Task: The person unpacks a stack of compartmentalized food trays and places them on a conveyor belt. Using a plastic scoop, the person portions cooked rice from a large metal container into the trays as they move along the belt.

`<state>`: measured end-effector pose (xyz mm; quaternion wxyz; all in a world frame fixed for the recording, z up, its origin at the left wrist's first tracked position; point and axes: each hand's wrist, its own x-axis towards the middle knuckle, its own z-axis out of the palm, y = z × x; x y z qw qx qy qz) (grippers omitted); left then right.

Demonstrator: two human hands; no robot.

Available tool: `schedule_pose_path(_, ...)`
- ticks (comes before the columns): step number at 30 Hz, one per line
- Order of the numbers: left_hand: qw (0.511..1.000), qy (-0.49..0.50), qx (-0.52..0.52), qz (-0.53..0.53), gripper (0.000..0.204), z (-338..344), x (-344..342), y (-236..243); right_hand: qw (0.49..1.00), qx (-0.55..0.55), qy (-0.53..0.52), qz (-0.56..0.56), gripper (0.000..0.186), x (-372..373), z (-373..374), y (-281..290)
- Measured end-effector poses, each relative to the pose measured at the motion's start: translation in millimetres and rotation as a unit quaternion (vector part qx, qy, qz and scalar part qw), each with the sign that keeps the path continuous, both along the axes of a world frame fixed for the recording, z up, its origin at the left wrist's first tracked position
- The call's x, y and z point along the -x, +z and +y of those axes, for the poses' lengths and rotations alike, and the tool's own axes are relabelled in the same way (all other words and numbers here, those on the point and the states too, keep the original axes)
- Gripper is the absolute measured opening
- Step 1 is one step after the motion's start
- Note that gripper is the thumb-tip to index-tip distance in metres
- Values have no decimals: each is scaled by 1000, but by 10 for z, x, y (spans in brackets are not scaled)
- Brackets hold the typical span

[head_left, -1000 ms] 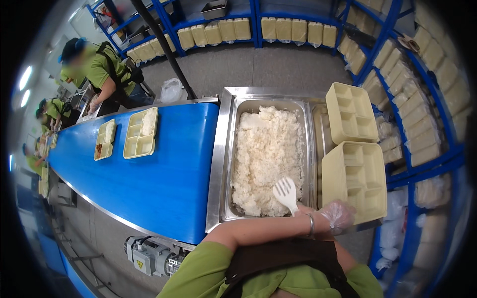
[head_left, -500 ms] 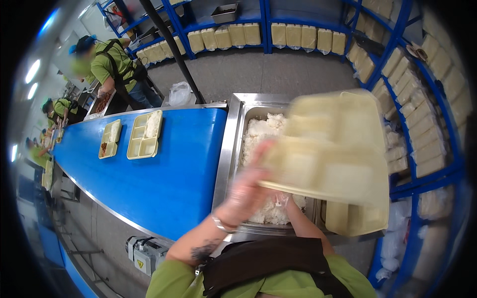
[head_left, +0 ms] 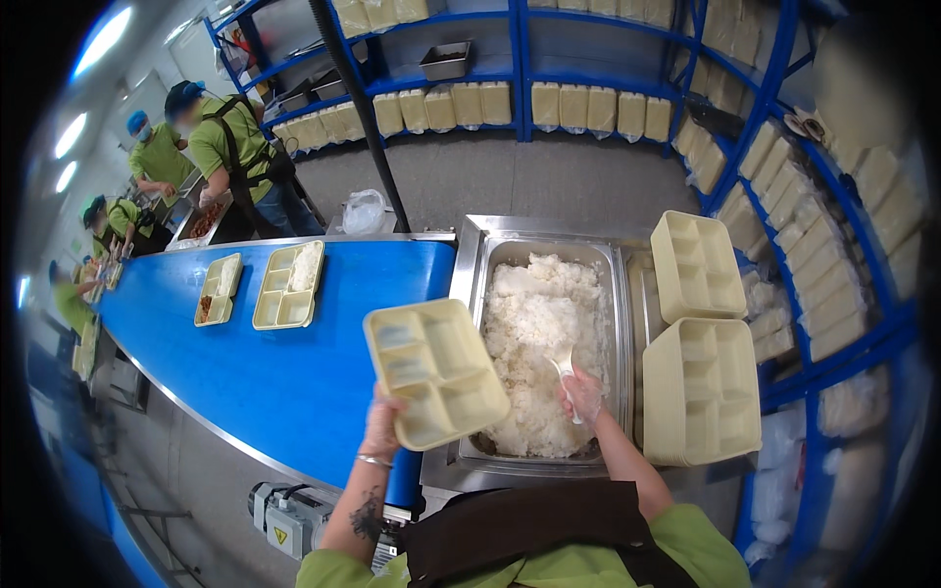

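L hand (head_left: 383,419) holds tray (head_left: 436,373), R hand (head_left: 584,396) scoop (head_left: 563,367).

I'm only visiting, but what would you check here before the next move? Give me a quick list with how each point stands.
1. Tray in hand: ok, the left hand grips it at an edge.
2. Tray free of food: ok, none shows in its compartments.
3. Scoop in hand: ok, the right hand holds its handle.
4. Rice available: ok, a large heap lies in the pan.
5. More trays nearby: ok, two stacks stand to the right of the pan.
6. Belt running: cannot tell from this one view.
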<state>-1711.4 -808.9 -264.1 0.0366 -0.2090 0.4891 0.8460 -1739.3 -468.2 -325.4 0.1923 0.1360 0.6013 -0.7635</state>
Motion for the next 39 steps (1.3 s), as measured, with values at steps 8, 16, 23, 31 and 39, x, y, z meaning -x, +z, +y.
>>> schedule_pose_path(8,995,-96,-22,-33,74,1123,318,-81,780,-593,53,191,44,42,-240,-26)
schedule_pose_path(16,990,-96,-99,-30,77,943,213,-322,947,-307,-19,92,38,-126,-157,221)
schedule_pose_path(23,985,-145,-77,43,78,853,81,-95,991,-131,15,-37,33,-229,-260,463)
schedule_pose_path(31,987,-122,-102,36,80,653,-3,-327,994,-94,2,-54,30,-326,-130,731)
schedule_pose_path(39,984,-146,-81,56,76,476,-16,-451,984,-148,88,-38,32,-216,-251,713)
